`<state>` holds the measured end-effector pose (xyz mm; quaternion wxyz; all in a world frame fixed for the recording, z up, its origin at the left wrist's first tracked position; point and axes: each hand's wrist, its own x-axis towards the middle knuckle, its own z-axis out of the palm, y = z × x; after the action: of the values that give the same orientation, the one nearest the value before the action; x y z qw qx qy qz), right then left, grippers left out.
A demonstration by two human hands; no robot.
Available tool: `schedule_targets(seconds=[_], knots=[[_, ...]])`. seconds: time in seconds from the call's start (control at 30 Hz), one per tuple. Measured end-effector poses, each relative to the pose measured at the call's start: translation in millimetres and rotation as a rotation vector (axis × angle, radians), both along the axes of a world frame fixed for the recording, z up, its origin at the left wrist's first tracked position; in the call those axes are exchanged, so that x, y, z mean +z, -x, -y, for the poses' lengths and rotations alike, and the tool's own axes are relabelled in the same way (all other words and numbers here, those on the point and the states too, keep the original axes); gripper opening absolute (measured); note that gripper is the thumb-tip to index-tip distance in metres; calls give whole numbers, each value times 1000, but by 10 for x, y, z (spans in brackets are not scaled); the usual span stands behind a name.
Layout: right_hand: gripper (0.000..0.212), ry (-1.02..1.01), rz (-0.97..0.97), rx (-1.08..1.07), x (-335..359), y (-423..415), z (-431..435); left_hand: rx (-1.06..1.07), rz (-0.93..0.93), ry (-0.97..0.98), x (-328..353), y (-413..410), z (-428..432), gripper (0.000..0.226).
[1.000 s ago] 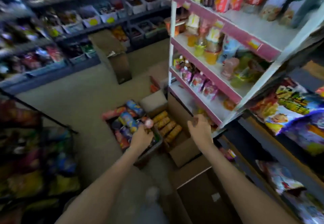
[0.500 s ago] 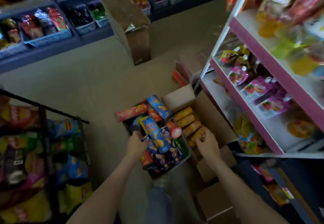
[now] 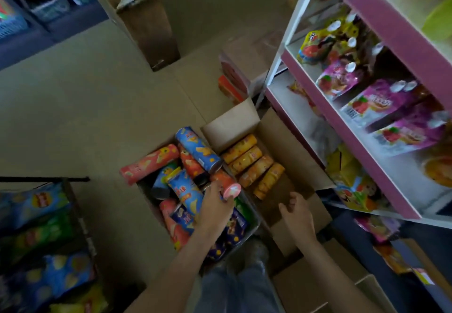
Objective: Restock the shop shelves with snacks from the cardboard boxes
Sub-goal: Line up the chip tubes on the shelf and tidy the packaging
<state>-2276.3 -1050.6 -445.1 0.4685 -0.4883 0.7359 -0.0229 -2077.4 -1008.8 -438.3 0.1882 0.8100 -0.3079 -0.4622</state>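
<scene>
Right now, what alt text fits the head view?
Left hand grips a pink-lidded can among packed chip cans; right hand hovers open over a box of orange tubes. A pink-edged shelf of pouches stands to the right.

Beige floor (image 3: 85, 107). Carries two open cardboard boxes side by side: left box (image 3: 255, 216) filled with chip tubes (image 3: 198, 148) in a loose heap, right box (image 3: 288, 141) with orange tubes (image 3: 252, 163) in a row. Also carries a tall brown box (image 3: 146, 26), upright, farther back. White shelf rack (image 3: 276, 68) with pink edges stands just beside right box. Holds fruit pouches (image 3: 376, 104) on middle board, yellow bags (image 3: 342, 166) on lowest board.
</scene>
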Motion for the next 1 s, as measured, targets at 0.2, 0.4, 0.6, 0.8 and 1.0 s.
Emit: schedule_targets(seconds=[0.2, 0.4, 0.6, 0.8, 1.0], knots=[[58, 18, -48, -138, -999, 233, 372, -146, -4, 56, -882, 762, 693, 56], [67, 12, -65, -151, -2406, 771, 712, -280, 132, -83, -2437, 1454, 1471, 72], [76, -57, -45, -139, -3857, 953, 864, -335, 255, -241, -4024, 1670, 1700, 92], [81, -265, 111, -323, -4708, 768, 1040, -333, 442, -388, -4849, 1585, 1788, 64], [53, -286, 311, -493, -5029, 665, 945, -266, 298, -360, -4910, 1524, 1692, 69]])
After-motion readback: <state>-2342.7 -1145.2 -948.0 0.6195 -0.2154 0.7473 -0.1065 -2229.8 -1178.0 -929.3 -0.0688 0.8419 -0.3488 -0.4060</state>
